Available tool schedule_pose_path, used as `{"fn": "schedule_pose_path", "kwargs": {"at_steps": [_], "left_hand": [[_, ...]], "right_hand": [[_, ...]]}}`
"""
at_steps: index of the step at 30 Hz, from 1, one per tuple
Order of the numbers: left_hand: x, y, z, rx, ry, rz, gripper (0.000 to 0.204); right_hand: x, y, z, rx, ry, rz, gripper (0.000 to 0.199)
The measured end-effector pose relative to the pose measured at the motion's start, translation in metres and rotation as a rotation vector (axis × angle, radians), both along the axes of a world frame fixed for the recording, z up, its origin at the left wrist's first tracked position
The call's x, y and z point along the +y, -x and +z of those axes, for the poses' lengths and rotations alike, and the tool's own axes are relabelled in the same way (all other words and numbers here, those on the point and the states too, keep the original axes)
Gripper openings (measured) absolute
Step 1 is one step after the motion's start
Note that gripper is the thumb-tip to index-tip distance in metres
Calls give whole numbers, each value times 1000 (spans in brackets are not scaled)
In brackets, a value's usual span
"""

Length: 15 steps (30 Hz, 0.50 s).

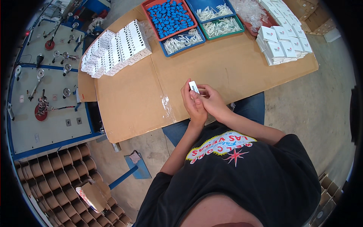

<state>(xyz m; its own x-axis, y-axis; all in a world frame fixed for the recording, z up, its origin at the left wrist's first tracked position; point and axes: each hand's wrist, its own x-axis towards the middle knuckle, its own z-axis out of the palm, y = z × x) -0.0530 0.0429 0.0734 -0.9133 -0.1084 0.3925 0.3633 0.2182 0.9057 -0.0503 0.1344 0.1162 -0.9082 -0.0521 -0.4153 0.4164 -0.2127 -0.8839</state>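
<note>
The cardboard-topped table [196, 68] bore stacked white boxes [130, 43] and trays [179, 33], seemingly ranged for reach, while the left hand [193, 104] and right hand [213, 101] gripped a small white piece [193, 86] above the near edge, apparently to steady it.

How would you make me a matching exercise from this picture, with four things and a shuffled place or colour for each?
Things:
1. Shirt
2. Small white object
3. Blue pieces
4. Tabletop

Places or colours:
A. Heaped in a red tray
B. Mostly black
C. Brown
D. Held between the left hand and right hand

Pairs: 1-B, 2-D, 3-A, 4-C
</note>
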Motion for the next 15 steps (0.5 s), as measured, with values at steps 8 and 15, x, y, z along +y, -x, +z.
{"fn": "schedule_pose_path", "kwargs": {"at_steps": [8, 15], "left_hand": [[-7, -2, -2, 8, -35, -38, 77], [-5, -5, -4, -2, -133, -42, 70]], "right_hand": [[6, -5, 0, 176, 38, 89, 46], [10, -7, -9, 188, -11, 117, 42]]}}
